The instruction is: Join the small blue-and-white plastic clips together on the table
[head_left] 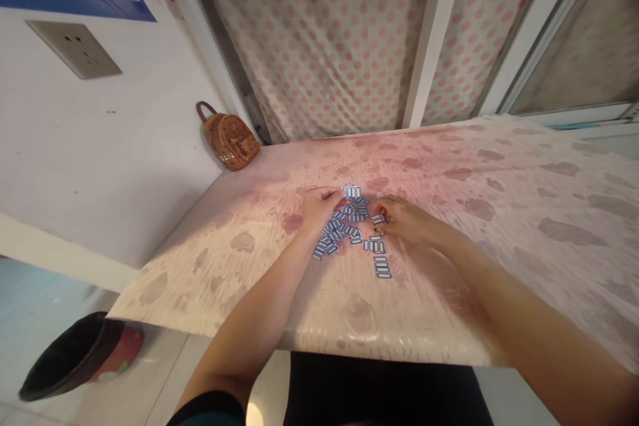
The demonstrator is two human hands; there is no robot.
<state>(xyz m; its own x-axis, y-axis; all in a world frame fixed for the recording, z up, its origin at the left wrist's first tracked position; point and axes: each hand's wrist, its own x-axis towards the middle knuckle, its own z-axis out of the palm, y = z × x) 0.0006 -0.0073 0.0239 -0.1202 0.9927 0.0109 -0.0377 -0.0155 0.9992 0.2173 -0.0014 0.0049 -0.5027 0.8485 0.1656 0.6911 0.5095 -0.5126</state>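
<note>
Several small white tiles with blue edges (349,226) lie in a loose heap on the patterned table cover (499,213). My left hand (317,208) rests on the left side of the heap, fingers bent over the tiles near a short row of them (351,192). My right hand (407,219) lies on the right side of the heap, its fingertips touching a tile (378,219). Another short stack of tiles (382,268) lies nearer to me, apart from both hands. Whether either hand actually grips a tile is not visible.
A small brown backpack (229,138) leans against the wall at the table's far left corner. A dotted curtain (324,33) hangs behind the table. A black and red bin (74,356) stands on the floor to the left. A wall socket (74,48) is on the left wall.
</note>
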